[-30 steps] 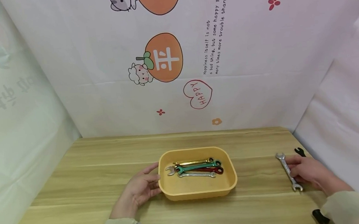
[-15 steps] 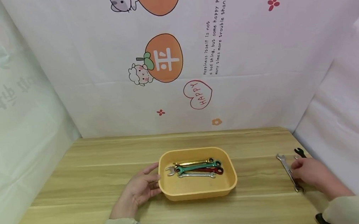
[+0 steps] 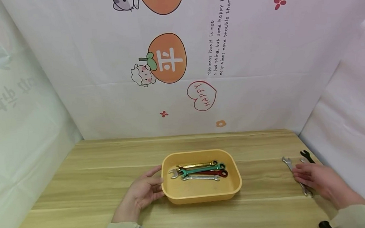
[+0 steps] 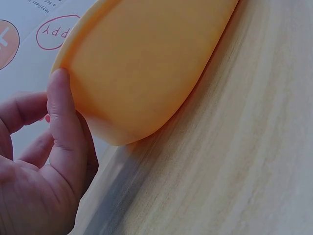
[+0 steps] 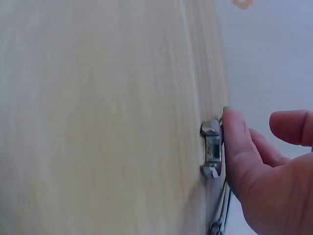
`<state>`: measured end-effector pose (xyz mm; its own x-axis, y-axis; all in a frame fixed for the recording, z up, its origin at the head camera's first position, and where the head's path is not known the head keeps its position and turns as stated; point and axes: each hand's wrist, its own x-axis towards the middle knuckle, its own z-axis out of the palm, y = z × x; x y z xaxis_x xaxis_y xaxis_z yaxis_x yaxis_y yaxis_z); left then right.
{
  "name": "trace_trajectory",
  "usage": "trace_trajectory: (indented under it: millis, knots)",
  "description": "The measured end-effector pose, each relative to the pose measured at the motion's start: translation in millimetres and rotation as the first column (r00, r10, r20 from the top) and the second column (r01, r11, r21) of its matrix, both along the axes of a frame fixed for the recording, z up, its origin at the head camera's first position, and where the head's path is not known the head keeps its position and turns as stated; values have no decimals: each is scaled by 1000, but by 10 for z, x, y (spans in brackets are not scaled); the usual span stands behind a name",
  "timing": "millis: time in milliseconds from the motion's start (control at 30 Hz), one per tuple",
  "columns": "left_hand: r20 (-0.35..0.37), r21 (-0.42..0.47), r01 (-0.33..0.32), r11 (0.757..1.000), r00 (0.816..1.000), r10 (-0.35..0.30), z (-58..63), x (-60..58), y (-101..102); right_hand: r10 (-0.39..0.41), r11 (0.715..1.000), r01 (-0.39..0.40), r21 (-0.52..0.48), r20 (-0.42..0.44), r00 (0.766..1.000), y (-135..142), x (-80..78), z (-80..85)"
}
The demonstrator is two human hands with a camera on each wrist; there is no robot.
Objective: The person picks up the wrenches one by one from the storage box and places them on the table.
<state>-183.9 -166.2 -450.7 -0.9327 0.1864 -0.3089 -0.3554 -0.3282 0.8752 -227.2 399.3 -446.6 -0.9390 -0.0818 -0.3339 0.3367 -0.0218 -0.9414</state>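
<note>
My left hand (image 3: 142,191) touches the left side of a yellow plastic tray (image 3: 203,198), its fingers fairly straight against the outer wall and rim. Inside the tray lie a gold wrench (image 3: 196,165), a green wrench (image 3: 202,170), a dark red wrench (image 3: 223,173) and a silver wrench (image 3: 201,178). At the right of the table, my right hand (image 3: 322,181) lies over a silver wrench (image 3: 287,162), covering its middle. In the right wrist view, one digit is beside this wrench (image 5: 212,149), with others spread apart. A black wrench (image 3: 307,156) pokes out beyond the hand.
The wooden table (image 3: 108,164) is bounded by a white printed cloth (image 3: 256,67) behind and by cloth at both sides. Part of another silver wrench (image 3: 310,192) shows under the right hand, close to the first one.
The right hand let go of the silver wrench, which sits slightly lower, near another. The hand drew back, then came over the wrenches again. Left hand and tray stayed still.
</note>
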Motion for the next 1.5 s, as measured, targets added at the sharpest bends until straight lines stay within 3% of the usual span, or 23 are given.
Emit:
trace_trajectory:
  millis: [333,533,700,1000,1267,1333,1400,1433,1500]
  knots:
    - [7,-4,-6,1000,1000,6,-10,-11,5,10,995,-11,-101,-4,1000,124,48,-31]
    - [4,-8,-8,1000,1000,8,-21,-8,3,40,996,-44,-81,-41,998,45,30,-27]
    - [-1,-7,-1,1000,1000,1,-18,-8,-9,9,996,-15,-93,-65,998,69,21,-35]
    - [8,1,-1,1000,1000,1,-3,-3,0,-39,988,34,-149,-32,999,159,35,-29]
    - [14,2,-2,1000,1000,2,-14,9,0,-26,985,18,-173,-46,999,178,46,-12]
    - [12,2,-1,1000,1000,1,-16,7,0,8,972,-23,-232,-64,998,153,47,15]
    - [11,1,-2,1000,1000,2,-14,4,1,63,940,-92,-329,-99,993,113,39,65]
    - [11,0,-3,1000,1000,3,-12,2,2,90,908,-130,-398,-118,989,85,36,99]
    - [9,-2,-3,1000,1000,3,-8,-2,3,157,797,-218,-563,-155,975,11,22,168]
